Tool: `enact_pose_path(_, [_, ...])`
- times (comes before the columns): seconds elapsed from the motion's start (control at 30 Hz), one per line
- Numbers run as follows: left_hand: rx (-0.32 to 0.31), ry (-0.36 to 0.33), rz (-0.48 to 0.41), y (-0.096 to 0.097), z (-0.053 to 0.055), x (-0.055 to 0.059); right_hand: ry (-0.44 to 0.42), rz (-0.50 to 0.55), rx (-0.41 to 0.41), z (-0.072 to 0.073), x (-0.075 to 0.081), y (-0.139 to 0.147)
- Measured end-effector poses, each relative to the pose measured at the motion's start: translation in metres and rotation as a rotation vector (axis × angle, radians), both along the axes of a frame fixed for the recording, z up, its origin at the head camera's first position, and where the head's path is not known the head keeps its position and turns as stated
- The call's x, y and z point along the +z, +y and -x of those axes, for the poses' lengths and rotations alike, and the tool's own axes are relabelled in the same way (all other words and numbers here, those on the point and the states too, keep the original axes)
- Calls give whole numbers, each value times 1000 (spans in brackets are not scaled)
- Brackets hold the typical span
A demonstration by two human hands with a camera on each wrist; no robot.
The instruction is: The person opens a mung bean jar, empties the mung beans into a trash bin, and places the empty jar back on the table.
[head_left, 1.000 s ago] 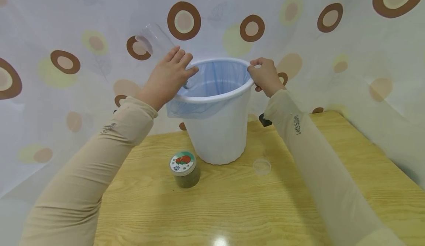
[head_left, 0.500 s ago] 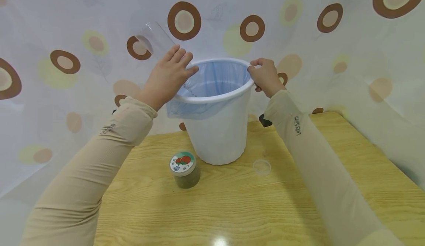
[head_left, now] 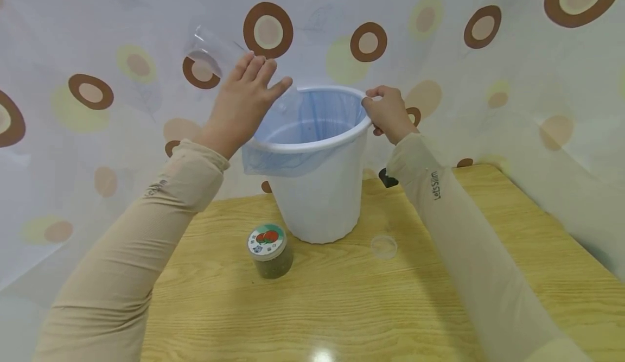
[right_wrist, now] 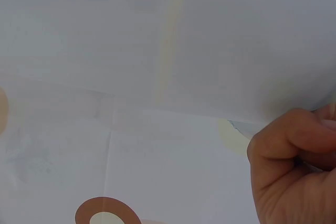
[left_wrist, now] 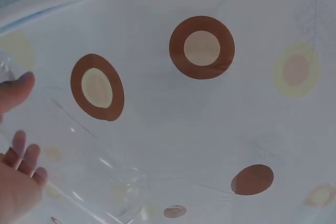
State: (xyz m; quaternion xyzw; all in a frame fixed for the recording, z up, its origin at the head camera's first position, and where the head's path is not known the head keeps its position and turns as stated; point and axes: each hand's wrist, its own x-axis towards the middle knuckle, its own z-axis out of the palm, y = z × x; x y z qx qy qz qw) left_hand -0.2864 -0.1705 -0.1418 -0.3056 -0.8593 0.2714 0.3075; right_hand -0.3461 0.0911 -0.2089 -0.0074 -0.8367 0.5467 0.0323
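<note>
My left hand (head_left: 241,99) grips a clear plastic bottle (head_left: 215,50) and holds it tilted over the left side of a white trash bin (head_left: 322,199), base up and mouth down toward the inside. In the left wrist view, the bottle (left_wrist: 100,174) looks see-through, with fingers and thumb around it. A blue bag (head_left: 288,164) lines the bin and folds over its rim. At the right of that rim, my right hand (head_left: 389,113) pinches the edge; the right wrist view shows this hand (right_wrist: 296,166) with curled fingers.
On the wooden table (head_left: 342,307) stands a lidded jar (head_left: 270,253) with dark contents and a tomato picture on top. A clear round lid (head_left: 384,247) lies right of the bin. Behind is a patterned sheet (head_left: 322,20). A small black object (head_left: 388,178) shows beside the right sleeve.
My left hand has risen slightly with the bottle, whose base moved up and left. Small dark bits seen earlier below its mouth no longer show there. The right hand stays at the rim.
</note>
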Motion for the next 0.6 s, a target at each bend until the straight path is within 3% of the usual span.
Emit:
enact_pose_path(0.13, [-21, -34, 54, -2, 2, -7, -7, -1, -4, -1, 0, 0])
enact_pose_path(0.23, [-39, -34, 48, -3, 4, -12, -11, 0, -6, -2, 2, 0])
enact_pose_path(0.43, [-46, -27, 39, -3, 3, -11, 5, -4, -4, -2, 4, 1])
enact_pose_path(0.6, [-48, 50, -17, -2, 1, -5, 0, -1, -6, -3, 4, 2])
